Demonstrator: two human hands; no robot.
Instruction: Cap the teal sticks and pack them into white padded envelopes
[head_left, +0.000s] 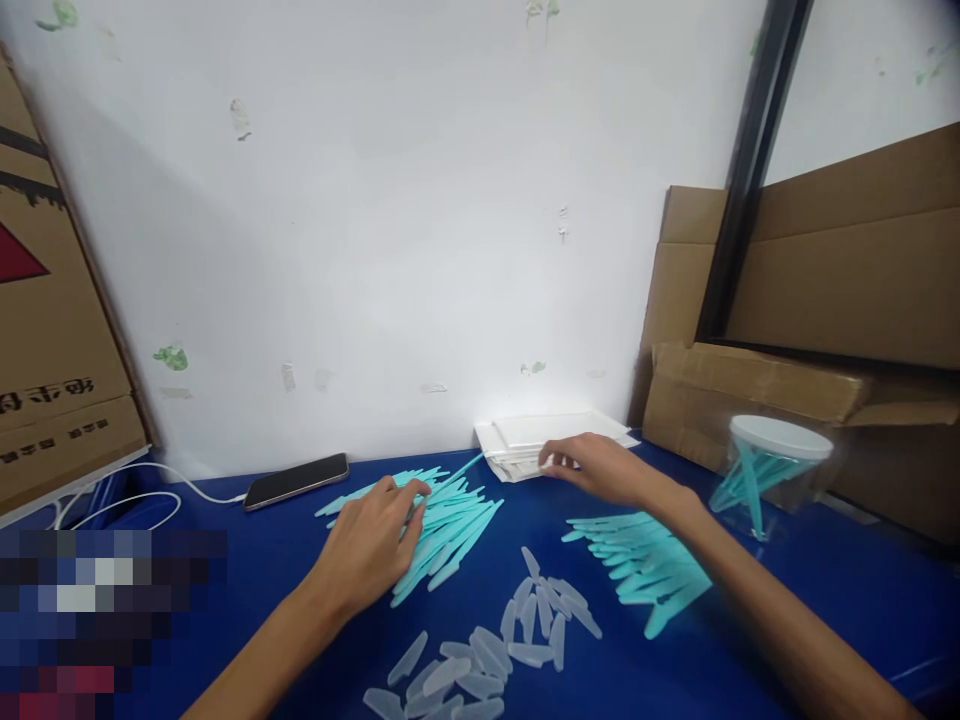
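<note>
My left hand is over a heap of slim turquoise eyebrow razors, its fingers closed round one turquoise eyebrow razor that points up and right. In front of the white packets, my right hand hovers with loosely bent fingers; nothing shows in it, and its thumb is mostly hidden. A second group of turquoise razors lies in a rough row below my right forearm, which covers part of it. Several translucent blade caps are scattered on the blue tabletop nearer to me.
A clear jar with a white lid holds turquoise razors at the right. At the back left lies a phone on a white cable. Cardboard boxes flank both sides, and a white wall closes the back.
</note>
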